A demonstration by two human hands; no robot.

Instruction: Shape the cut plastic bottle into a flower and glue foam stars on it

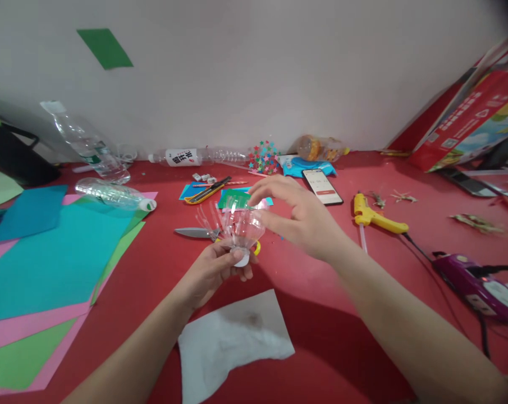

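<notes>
A clear plastic bottle top (pixel 242 229), its body cut into thin strips that fan outward, is held cap-down above the table. My left hand (pixel 220 261) is closed around its neck at the white cap (pixel 240 258). My right hand (pixel 298 216) reaches in from the right, thumb and index finger bent together at the upper strips, pinching the bottle top's edge. Behind the strips, scissors (pixel 192 232) with yellow handles lie on the table, partly hidden. A white sheet (pixel 237 339) with a smudge lies nearer to me.
Coloured sheets (pixel 47 264) and a bottle (pixel 110 193) lie left. At the back are a yellow utility knife (pixel 207 192), a star-covered ball (pixel 264 157) and a phone (pixel 322 187). Right are a yellow glue gun (pixel 378 217) and a purple power strip (pixel 475 283) with cables.
</notes>
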